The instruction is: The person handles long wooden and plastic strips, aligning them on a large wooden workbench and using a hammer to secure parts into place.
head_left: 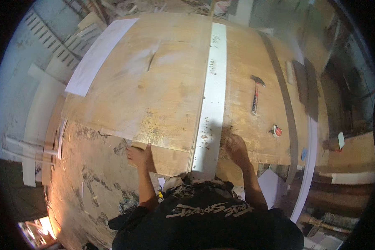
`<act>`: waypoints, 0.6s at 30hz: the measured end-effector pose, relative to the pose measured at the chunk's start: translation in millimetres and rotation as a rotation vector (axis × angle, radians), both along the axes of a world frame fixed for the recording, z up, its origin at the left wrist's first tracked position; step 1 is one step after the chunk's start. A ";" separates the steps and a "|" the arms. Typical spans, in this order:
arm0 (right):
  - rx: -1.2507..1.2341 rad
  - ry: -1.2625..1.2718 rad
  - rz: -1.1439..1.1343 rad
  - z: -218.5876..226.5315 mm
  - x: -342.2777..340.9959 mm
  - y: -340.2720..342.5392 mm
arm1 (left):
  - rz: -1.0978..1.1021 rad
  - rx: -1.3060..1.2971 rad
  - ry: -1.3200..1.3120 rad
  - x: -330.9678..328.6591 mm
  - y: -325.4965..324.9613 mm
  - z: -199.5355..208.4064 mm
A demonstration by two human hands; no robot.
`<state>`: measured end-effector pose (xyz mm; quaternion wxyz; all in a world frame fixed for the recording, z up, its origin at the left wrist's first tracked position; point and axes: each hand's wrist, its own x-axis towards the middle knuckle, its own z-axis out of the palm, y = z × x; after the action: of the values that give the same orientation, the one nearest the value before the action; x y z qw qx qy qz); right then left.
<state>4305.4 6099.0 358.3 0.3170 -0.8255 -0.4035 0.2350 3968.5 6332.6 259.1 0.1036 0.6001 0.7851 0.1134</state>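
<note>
Left hand (pixel 141 158) at worktop (pixel 116 104) edge: fingers spread. Right hand (pixel 236 149) beside white strip (pixel 216 83): cannot tell, blurred. Advise even bracing.

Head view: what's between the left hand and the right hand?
Wooden board surface and a long white strip with brown specks lie between left hand and right hand, seen in the head view.

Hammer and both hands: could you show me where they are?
Hammer (pixel 256 97), head view: on its handle.
Left hand (pixel 143 157), head view: on its back.
Right hand (pixel 237 149), head view: on its back.
</note>
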 end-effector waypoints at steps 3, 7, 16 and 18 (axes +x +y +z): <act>-0.110 -0.142 -0.178 -56.9 -21.1 -50.9 | -0.014 -0.289 -0.051 -11.3 23.6 9.1; -0.013 -0.290 -0.281 -85.6 -47.1 -85.0 | -0.204 -0.178 -0.344 -47.7 46.3 -30.9; -0.130 -0.415 -0.954 -140.0 -35.0 -157.9 | -0.214 -0.228 -0.257 -19.4 51.0 -3.5; 0.177 0.072 -0.721 -114.7 -18.3 -156.9 | -0.195 -0.226 -0.327 -29.9 51.0 -13.4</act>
<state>4287.0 5942.1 243.6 0.4636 -0.8752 -0.0943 0.1014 3938.6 6383.6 245.7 0.3067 0.6314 0.7037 0.1098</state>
